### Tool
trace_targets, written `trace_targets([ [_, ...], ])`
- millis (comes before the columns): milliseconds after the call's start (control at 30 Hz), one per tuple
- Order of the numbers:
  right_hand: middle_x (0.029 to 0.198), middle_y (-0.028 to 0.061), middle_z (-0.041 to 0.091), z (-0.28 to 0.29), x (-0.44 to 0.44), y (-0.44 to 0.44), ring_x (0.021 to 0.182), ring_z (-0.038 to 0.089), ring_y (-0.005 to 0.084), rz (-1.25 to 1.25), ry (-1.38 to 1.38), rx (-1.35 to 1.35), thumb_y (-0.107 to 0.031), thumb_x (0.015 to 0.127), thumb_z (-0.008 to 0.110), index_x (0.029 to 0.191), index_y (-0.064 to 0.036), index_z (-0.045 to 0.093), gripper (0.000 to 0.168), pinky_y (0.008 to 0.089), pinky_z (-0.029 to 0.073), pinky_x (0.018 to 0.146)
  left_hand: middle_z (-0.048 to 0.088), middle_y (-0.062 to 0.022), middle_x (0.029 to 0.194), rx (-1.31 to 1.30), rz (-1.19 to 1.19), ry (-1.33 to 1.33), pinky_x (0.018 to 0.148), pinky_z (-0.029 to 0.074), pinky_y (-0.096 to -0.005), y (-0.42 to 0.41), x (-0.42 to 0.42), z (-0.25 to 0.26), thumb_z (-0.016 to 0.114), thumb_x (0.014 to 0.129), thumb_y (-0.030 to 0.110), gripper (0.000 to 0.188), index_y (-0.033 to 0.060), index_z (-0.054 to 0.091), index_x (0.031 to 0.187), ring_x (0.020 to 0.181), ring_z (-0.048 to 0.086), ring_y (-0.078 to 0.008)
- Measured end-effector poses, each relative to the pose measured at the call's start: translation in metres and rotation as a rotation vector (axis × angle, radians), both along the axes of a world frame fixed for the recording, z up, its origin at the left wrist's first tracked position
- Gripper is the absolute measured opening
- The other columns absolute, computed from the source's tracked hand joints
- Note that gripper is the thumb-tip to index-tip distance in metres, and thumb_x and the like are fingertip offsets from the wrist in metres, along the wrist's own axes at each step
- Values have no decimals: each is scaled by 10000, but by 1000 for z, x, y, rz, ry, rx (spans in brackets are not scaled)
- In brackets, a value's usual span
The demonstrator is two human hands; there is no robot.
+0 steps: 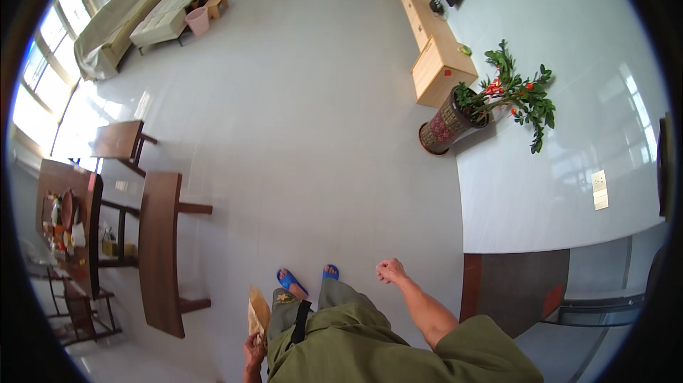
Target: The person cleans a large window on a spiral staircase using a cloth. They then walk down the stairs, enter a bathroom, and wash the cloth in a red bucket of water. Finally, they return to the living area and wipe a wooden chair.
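Note:
At the lower left, my left hand (254, 352) hangs beside my thigh, its fingers closed on a tan, thin, crumpled item (258, 312) that looks like a paper bag. My right hand (391, 271) is held out in front at the right, above the tiled floor, with its fingers curled and nothing visible in them. Between the hands are my green shirt, grey trousers and feet in blue slippers (291, 281).
Left stand a wooden bench (160, 255), a stool (120, 139) and a cluttered table (93, 255). Farther off are a covered sofa (133, 20) and a pink bin (198, 21). Right are a potted plant (442, 128), a long wooden cabinet (435, 76) and a doorway.

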State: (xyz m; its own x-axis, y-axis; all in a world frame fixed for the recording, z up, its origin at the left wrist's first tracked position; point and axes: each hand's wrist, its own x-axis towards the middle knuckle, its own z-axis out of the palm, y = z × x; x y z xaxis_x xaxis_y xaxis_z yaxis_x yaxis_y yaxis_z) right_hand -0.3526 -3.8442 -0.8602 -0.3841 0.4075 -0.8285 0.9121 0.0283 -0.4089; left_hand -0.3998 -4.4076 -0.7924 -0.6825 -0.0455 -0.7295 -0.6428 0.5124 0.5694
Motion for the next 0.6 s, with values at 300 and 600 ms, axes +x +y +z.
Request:
trace_targets([
  [300,837,28,743,1,-131,18,681,711,122,-15,8,-4,-244,925,632,989,-72,735,210,310,585,549,744,-101,1065,197,26,39,891,546,-325,-6,-120,-87,690,998,338,437,-39,683,1220,970,683,-164],
  [600,953,155,758,-10,-190,-42,901,731,324,283,86,173,-390,837,673,982,-101,796,346,415,570,841,732,-106,1070,34,-107,-2,833,555,-330,28,-385,-54,654,1001,354,472,-36,671,1266,932,675,-171],
])
